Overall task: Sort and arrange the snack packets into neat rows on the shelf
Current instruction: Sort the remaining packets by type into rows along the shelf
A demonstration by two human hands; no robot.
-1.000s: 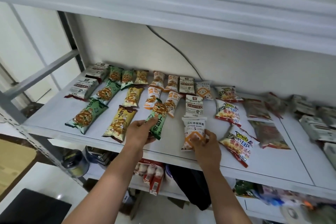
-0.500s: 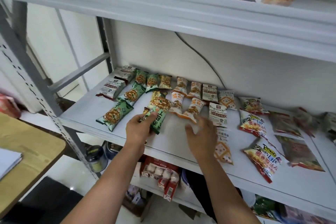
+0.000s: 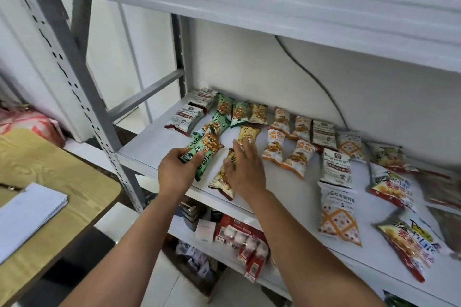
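Several snack packets lie in rough rows on the white shelf (image 3: pixel 154 147). My left hand (image 3: pixel 175 171) grips two green packets (image 3: pixel 207 154) at their near ends, by the shelf's front left. My right hand (image 3: pixel 243 169) lies flat with straight fingers on a yellow packet (image 3: pixel 220 179), fingertips reaching a second yellow packet (image 3: pixel 248 134). Orange packets (image 3: pixel 274 147) lie to the right of my hands. White-and-orange packets (image 3: pixel 338 212) and red-edged packets (image 3: pixel 409 244) sit further right.
A grey perforated upright (image 3: pixel 82 77) stands at the shelf's left front corner. The upper shelf (image 3: pixel 249 7) overhangs closely. A wooden table (image 3: pixel 50 182) with white papers (image 3: pixel 25 217) sits to the left. Boxes (image 3: pixel 239 237) fill the lower shelf. A dark cable (image 3: pixel 311 77) runs down the back wall.
The view has swung left and closer. My left hand has carried a green packet left onto another green one. My right hand has crossed from the white-and-orange packet to the yellow packets.
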